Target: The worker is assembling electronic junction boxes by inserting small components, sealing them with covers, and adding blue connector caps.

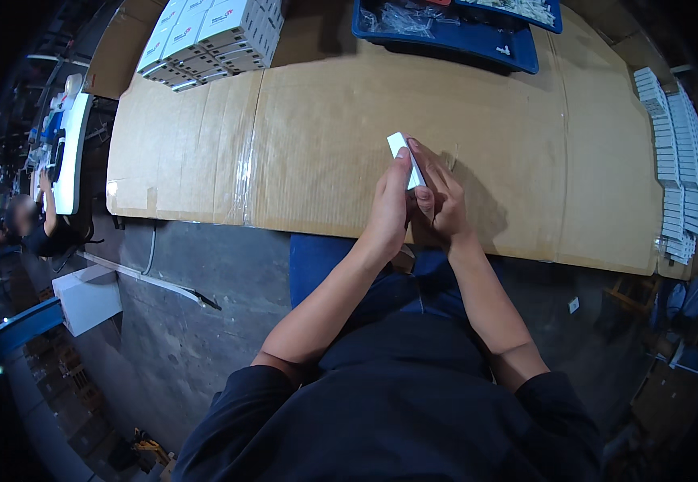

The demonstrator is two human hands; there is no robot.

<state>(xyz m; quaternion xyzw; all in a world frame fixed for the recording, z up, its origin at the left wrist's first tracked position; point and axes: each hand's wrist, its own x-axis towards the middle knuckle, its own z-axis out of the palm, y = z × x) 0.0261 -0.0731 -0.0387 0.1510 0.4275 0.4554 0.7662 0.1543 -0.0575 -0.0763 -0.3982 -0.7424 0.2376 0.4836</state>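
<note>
Small white box (404,153): held tilted between both hands, just above the cardboard-covered worktop (317,145).
Left hand (391,205): fingers closed on the box's left side, forearm angled up.
Right hand (442,197): gripping it, index finger along its edge.

The bench (325,145) is covered with taped brown cardboard sheets, and on it lie a stack of white boxes (208,40) at the far left, blue trays (453,32) at the far side, and rows of flat white cartons (678,161) along the right edge.
</note>
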